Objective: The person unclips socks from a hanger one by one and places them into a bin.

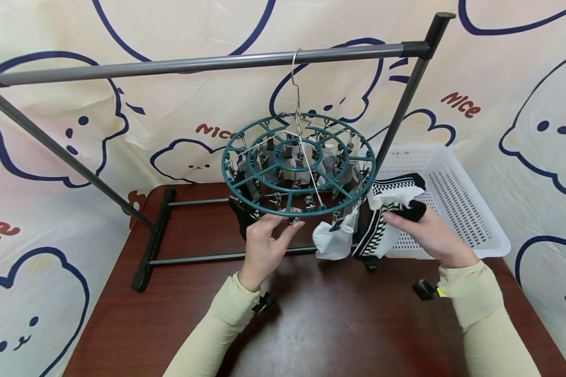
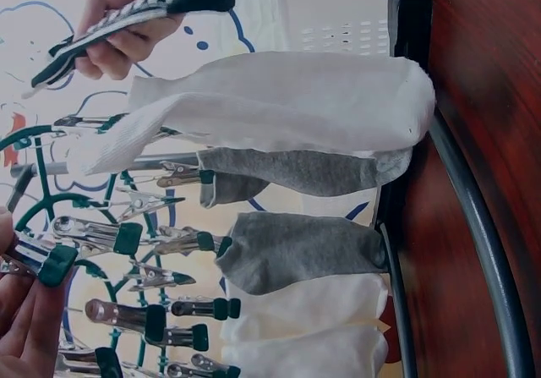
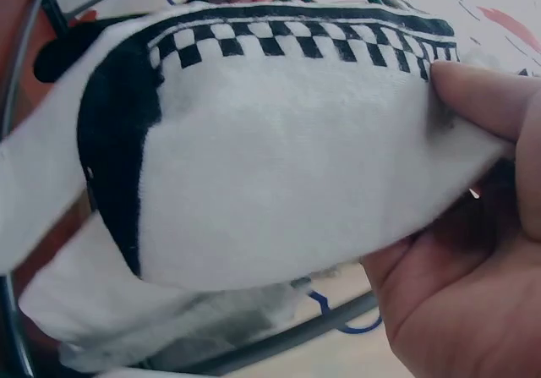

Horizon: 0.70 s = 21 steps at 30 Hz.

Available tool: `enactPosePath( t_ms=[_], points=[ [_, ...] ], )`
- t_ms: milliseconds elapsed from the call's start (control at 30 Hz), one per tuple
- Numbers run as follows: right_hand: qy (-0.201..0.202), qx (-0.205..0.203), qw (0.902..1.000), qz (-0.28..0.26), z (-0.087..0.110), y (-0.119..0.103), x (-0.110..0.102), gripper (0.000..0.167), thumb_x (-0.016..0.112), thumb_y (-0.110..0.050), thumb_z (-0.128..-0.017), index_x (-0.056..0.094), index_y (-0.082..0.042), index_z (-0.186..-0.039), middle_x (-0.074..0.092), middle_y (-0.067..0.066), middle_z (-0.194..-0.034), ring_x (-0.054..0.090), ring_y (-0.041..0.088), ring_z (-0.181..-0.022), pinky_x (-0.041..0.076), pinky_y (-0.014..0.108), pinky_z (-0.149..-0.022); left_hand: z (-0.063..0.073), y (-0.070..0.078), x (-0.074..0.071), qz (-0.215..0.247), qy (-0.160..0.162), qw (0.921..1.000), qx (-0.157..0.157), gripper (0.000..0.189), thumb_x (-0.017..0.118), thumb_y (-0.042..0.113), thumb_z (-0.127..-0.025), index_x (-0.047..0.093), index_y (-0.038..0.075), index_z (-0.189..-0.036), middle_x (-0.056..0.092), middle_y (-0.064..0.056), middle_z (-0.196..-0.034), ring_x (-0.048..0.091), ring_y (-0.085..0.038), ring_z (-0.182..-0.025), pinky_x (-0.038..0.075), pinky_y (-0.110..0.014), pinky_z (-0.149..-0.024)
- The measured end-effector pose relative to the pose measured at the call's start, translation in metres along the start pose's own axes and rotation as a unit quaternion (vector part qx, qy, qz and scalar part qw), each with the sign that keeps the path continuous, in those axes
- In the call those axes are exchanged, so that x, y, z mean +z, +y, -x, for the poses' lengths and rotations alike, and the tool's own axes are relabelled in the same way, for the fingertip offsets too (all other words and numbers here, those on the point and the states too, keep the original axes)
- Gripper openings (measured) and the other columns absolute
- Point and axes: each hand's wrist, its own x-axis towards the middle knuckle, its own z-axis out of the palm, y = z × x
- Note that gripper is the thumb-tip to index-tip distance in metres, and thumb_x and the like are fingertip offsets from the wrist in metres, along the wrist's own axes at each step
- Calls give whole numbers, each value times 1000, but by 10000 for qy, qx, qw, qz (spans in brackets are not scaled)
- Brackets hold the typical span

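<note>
My left hand (image 1: 266, 246) pinches a metal clip (image 2: 42, 258) with green tips at the near rim of a round green sock hanger (image 1: 290, 205). In my right hand (image 1: 436, 238) is a white sock (image 3: 279, 158) with black patches and a checkered band, gripped between thumb and fingers. In the head view its fabric is bunched, and I cannot tell whether it is one sock or two. White socks (image 2: 287, 99) and grey socks (image 2: 304, 251) hang from other clips. A black sock (image 1: 240, 214) hangs at the hanger's left side.
The hanger hooks over the grey bar (image 1: 193, 65) of a metal rack standing on the brown table (image 1: 339, 319). Behind my right hand stands a white plastic basket (image 1: 471, 209) with slotted walls. A cloth (image 1: 179, 31) printed with cartoon bears covers the wall.
</note>
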Motion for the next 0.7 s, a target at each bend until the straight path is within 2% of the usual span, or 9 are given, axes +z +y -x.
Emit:
enactPosePath(
  t_ms=[100,200,300,400,533,700],
  points=[
    [90,-122,9989,-434,-2,1,-10,35,55,5,-103,68,-19,-124,69,-8,-114,62,3,-99,52,16,-86,0,0,0,-5,10,10000,-24,27,83,8,-88,79,6,-115,80,-9,-107,75,-21,-100,57,-36,-78],
    [159,-251,9960,-846,-5,1,-18,32,53,7,-103,68,-14,-122,69,-5,-111,63,4,-97,53,16,-84,0,1,-1,28,10,10000,-46,27,82,9,-88,79,7,-115,80,-8,-108,75,-20,-102,59,-39,-85],
    [234,-419,9870,-1533,-8,0,-26,33,49,9,-104,66,-9,-125,71,-1,-113,68,6,-100,58,20,-83,1,1,-2,64,24,10000,-64,26,82,9,-89,79,7,-115,80,-6,-107,75,-19,-102,59,-40,-89],
    [421,-596,9756,-2072,-11,0,-33,32,47,9,-105,61,-6,-129,72,4,-116,73,12,-103,61,25,-81,2,1,-2,68,35,10000,-32,25,82,8,-89,79,8,-114,80,-6,-107,75,-19,-101,59,-38,-88],
    [707,-663,9697,-2243,-17,-1,-45,31,47,5,-106,58,-5,-134,72,5,-120,73,13,-105,61,26,-82,2,-1,-2,24,63,10000,44,25,82,8,-89,79,9,-114,80,-5,-107,75,-19,-100,59,-38,-84],
    [1065,-303,9681,-2249,-27,-3,-61,26,53,1,-106,61,-7,-129,75,2,-115,74,12,-99,60,25,-79,2,-1,-2,19,109,9999,131,26,81,5,-88,79,8,-114,80,-6,-106,75,-20,-98,58,-36,-80]
  ],
)
